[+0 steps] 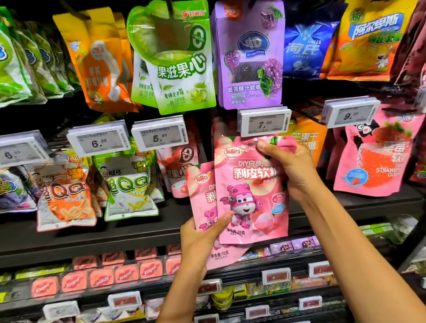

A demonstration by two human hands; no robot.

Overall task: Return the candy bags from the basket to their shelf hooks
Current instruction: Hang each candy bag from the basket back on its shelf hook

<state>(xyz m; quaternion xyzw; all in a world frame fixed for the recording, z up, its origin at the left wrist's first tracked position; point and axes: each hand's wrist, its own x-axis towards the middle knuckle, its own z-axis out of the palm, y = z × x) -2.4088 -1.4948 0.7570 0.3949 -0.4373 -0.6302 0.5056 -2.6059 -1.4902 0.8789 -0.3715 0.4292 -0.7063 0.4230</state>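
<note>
Two pink peach candy bags with a cartoon robot overlap in front of the shelf. The front pink bag [250, 191] is gripped at its top right by my right hand [288, 166], just under the 7.00 price tag [264, 122]. My left hand [200, 237] pinches the bottom of the rear pink bag [201, 188], thumb across its face. The hook behind the tag is hidden. The basket is out of view.
Green [182, 61], purple [248, 52] and orange [100, 60] candy bags hang on the upper row. The lower row holds QQ bags [126, 187] and a strawberry bag [371, 155]. Shelves with small tins [126, 273] and price tags run below.
</note>
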